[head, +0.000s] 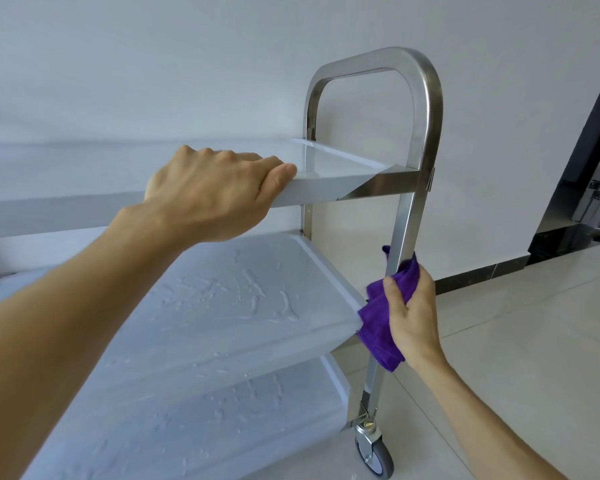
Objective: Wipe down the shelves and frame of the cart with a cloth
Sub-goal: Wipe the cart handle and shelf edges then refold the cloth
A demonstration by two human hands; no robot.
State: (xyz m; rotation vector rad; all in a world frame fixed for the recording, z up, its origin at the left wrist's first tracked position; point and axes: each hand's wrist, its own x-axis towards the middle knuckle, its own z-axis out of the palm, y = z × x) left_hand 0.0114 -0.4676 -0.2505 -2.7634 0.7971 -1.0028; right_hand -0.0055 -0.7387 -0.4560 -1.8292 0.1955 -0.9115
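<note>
A three-shelf cart with a steel frame (426, 109) stands in front of me. My left hand (208, 192) grips the front rim of the white top shelf (329, 168). My right hand (413, 317) is shut on a purple cloth (378, 327), wrapped around the near steel upright (404, 223) level with the middle shelf (243, 296). The middle shelf and the bottom shelf (222, 417) both show wet streaks and droplets. A grey caster wheel (374, 452) sits under the upright.
A white wall is right behind the cart. Pale tiled floor (516, 341) spreads to the right, with a dark skirting along the wall. A dark door frame (589, 161) stands at the far right.
</note>
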